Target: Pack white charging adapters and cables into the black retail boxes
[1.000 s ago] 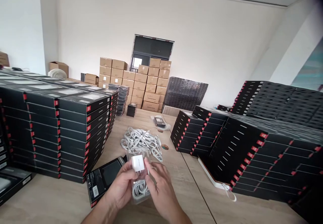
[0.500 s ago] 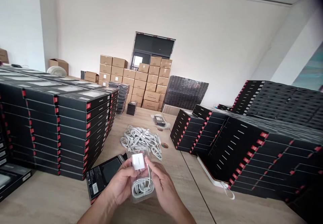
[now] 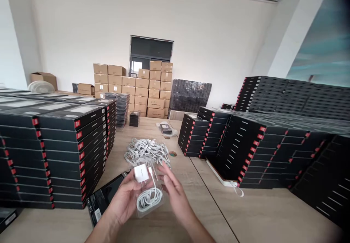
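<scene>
My left hand (image 3: pixel 124 197) is closed round the left side of a clear plastic tray (image 3: pixel 148 211), tilted toward me. In the tray's upper part sits a white charger plug (image 3: pixel 141 173), its metal prongs pointing down. A coiled white charging cable (image 3: pixel 149 199) fills the lower part, and its connector end lies beside the plug. To the right of the tray, my right hand (image 3: pixel 175 193) has its fingers stretched out and apart, holding nothing. Just beyond both hands lies a heap of white cables (image 3: pixel 146 150). An open black box (image 3: pixel 102 195) is partly hidden behind my left forearm.
Tall stacks of black boxes stand left (image 3: pixel 58 155) and right (image 3: pixel 232 144) on the wooden table (image 3: pixel 191 206). A white-edged tray (image 3: pixel 221 177) with a loop lies at right. Farther back are a bagged black item (image 3: pixel 165 127) and stacked cardboard boxes (image 3: pixel 140 91).
My right hand has come away from the cable's connector, which now rests in the tray beside the plug. My view has turned to the right.
</scene>
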`<state>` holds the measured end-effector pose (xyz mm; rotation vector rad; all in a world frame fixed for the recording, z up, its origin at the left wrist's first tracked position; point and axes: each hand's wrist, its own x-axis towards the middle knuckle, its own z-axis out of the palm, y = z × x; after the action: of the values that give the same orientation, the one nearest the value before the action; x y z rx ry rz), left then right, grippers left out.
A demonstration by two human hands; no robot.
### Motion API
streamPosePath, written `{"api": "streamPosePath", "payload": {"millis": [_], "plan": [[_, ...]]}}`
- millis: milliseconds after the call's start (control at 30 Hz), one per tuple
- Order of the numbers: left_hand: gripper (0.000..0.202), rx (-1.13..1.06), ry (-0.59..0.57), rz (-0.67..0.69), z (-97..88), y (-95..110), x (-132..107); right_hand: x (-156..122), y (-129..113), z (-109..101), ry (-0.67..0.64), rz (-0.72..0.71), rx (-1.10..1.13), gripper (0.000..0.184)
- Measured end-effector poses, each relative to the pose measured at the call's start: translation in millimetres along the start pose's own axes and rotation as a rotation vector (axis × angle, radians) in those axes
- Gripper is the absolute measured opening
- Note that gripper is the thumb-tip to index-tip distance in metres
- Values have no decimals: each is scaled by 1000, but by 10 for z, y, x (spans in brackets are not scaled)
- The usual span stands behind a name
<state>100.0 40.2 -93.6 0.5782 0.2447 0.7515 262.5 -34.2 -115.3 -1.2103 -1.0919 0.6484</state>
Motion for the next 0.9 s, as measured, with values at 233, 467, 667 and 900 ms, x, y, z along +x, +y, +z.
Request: {"api": "streamPosePath", "payload": {"millis": [233, 467, 667, 900], "plan": [[51, 277, -172, -197, -38, -62, -50, 35, -49, -149, -48, 204, 311, 59], [64, 595, 54, 69, -144, 26, 24, 29, -45, -176, -93, 291, 272, 38], [51, 1817, 357, 308, -383, 245, 88, 113, 87, -233, 173, 344, 383, 35], [66, 2218, 355, -8, -452, 176, 49, 122, 121, -261, 246, 350, 438, 37]]}}
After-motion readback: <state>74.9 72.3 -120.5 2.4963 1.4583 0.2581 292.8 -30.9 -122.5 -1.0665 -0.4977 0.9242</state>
